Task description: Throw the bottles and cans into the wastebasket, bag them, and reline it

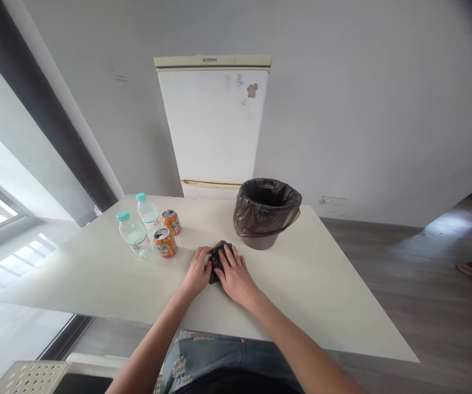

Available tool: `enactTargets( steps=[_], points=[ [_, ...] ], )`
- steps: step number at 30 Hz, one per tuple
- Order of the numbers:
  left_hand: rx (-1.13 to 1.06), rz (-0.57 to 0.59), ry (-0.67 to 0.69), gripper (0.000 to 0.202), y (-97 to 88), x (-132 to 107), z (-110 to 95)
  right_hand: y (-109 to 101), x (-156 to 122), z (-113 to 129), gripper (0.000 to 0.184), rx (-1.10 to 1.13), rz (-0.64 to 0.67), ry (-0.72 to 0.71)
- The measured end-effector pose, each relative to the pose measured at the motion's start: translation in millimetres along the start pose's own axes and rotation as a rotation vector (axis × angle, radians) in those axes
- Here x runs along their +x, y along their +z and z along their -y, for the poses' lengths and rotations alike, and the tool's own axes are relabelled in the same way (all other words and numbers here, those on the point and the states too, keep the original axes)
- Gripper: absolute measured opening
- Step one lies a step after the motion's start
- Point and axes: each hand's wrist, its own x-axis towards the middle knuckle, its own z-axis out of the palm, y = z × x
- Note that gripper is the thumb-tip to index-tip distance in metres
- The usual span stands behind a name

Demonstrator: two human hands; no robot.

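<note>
At the centre of the frame, a crumpled black plastic bag [215, 260] contrasts with a flat cream-white tabletop [322, 306]. Right of centre, a translucent smoky-black plastic liner [256, 219] tops a round mauve-brown bin [260, 242]. Left of centre, two cylindrical metal cans [165, 247] are orange with silver tops; two clear plastic bottles [136, 236] have mint-green caps [123, 216]. Upper centre, a tall white refrigerator [207, 126] carries cream trim and a brownish patch [252, 90]. Bottom centre, blue denim jeans [219, 355] show pale, frayed patches.

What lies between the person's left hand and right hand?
In the head view, a black plastic bundle lies between the left hand and the right hand, touching both.
</note>
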Motion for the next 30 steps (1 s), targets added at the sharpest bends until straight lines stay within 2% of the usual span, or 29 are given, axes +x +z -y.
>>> enactTargets(
  steps=[3,8,10,12,15,17,20,23,26,30],
  points=[
    [0.017,-0.013,-0.019,0.047,-1.0,-1,-2,12,1,16,0.067,0.021,-0.018,0.158],
    [0.167,-0.015,-0.022,0.038,-6.2,-1,-6,21,3,25,0.067,0.004,-0.026,0.216],
    [0.212,0.067,0.031,0.042,-6.3,-1,-6,22,3,26,0.069,0.001,-0.016,0.21],
    [0.244,0.196,0.084,0.047,-3.9,-3,-5,18,1,25,0.071,0.011,0.013,0.195],
    [0.304,0.316,0.081,0.052,2.7,-6,-1,1,-3,17,0.09,0.035,0.11,0.147],
    [0.34,0.327,0.057,0.054,6.8,-8,2,-15,-4,9,0.099,0.032,0.085,0.065],
    [0.394,0.342,0.033,0.057,10.1,-9,4,-28,1,-6,0.073,0.008,-0.072,-0.156],
    [0.439,0.372,0.018,0.061,10.5,-10,5,-20,10,-17,0.065,-0.011,-0.065,-0.271],
    [0.448,0.373,0.017,0.063,9.9,-12,6,-1,15,-24,0.07,-0.029,0.008,-0.282],
    [0.384,0.298,-0.029,0.052,7.4,-10,6,13,16,-28,0.07,-0.033,0.005,-0.265]
  ],
)
